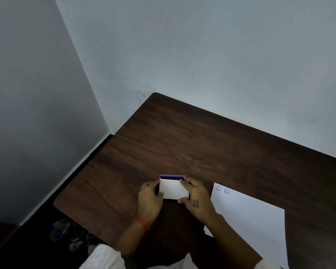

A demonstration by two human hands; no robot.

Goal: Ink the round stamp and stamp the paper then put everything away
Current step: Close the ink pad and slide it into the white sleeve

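A small rectangular ink pad case [173,189] with a white lid and a purple far edge lies on the dark wooden table [202,144]. My left hand [150,198] grips its left side and my right hand [195,196] grips its right side. The lid looks closed or nearly so. A white sheet of paper [250,220] lies to the right, with two purple round stamp prints [222,189] near its far left corner. The round stamp itself is not visible.
The table stands against a pale wall at the back, with a wall corner on the left. Dim objects lie on the dark floor [66,233] beside the table's near left edge.
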